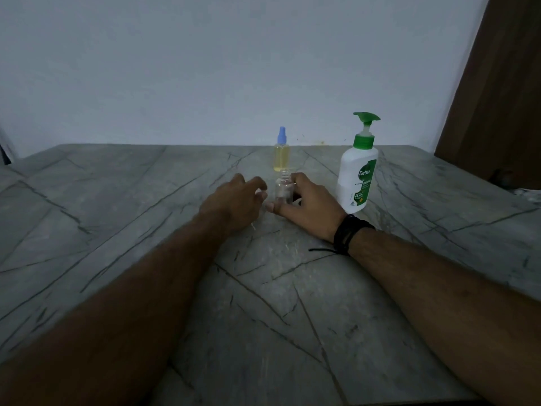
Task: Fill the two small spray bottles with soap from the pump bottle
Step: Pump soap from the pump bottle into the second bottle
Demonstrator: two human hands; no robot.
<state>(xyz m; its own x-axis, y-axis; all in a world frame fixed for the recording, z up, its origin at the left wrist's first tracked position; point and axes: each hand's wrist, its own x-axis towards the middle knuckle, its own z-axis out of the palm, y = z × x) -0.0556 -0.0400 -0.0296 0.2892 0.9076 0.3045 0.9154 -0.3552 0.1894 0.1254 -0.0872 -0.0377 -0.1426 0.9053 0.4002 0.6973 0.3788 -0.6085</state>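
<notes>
1. The right hand (pixel 310 205) rests on the bench (pixel 117 230) with its fingers curled round the clear spray bottle (pixel 283 189), which stands upright, uncapped, its threaded neck bare; the thumb lies flat on the bench in front of the bottle's base.
2. The left hand (pixel 237 200) sits just beside that bottle, fingers loosely curled; something pale shows at its fingertips and a thin pale line pokes out under the palm, possibly the removed sprayer and its tube; too dim to tell, so whether this hand holds anything cannot be told.
3. Beyond the hands stands the second spray bottle (pixel 281 152), blue sprayer on, filled with yellowish liquid; judged from this, one of the two looks done.
4. The clear bottle between the hands looks empty or nearly so; it is the one left to fill.
5. The pump bottle (pixel 358 171), white with a green pump, stands upright just outside the right hand, untouched, its nozzle not over any bottle.
6. Remaining, as judged: bring the open neck under the nozzle, pump soap in, refit the sprayer.
7. Risk: the narrow neck invites spills on the bench.
</notes>
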